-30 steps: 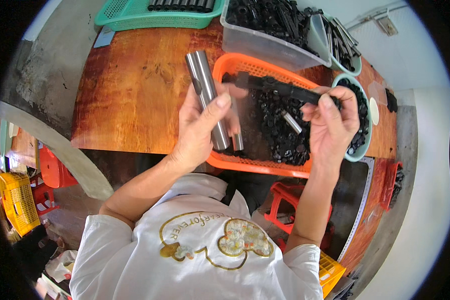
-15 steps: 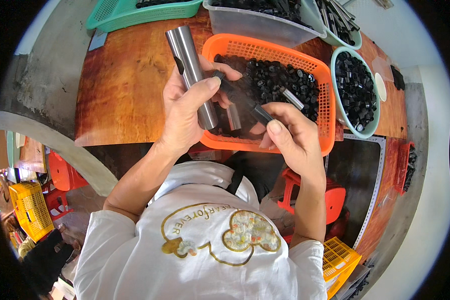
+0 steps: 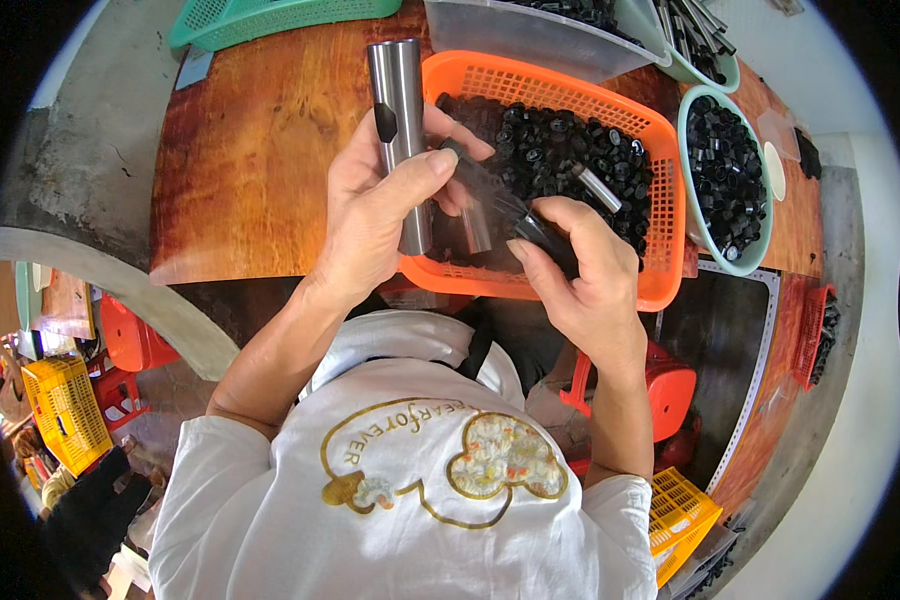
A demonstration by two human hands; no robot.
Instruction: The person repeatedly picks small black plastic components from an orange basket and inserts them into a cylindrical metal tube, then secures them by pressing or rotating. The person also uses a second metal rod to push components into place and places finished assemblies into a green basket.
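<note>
My left hand (image 3: 355, 225) is closed around a shiny metal tube (image 3: 398, 90), which stands nearly upright in the picture and has a dark notch in its side. Between that hand's thumb and forefinger is the end of a slim dark piece, blurred toward its middle. My right hand (image 3: 595, 270) pinches a black elongated piece (image 3: 548, 238) at the basket's near side. Whether the two dark parts are one thing I cannot tell. A short metal tube (image 3: 477, 225) shows hazily between the hands. Below them is an orange basket (image 3: 670, 200) full of small black caps (image 3: 555, 140).
A pale green bowl (image 3: 686, 185) of black caps stands right of the basket. Behind are a clear plastic bin (image 3: 530, 45), a green basket (image 3: 270, 32) and a bowl of metal tubes (image 3: 705, 45). Another short metal tube (image 3: 597, 188) lies on the caps. Red stools (image 3: 670, 390) stand below.
The metal tube in my left hand has turned more upright. My right thumb has slid left and lower along the black piece. The whole view has shifted slightly.
</note>
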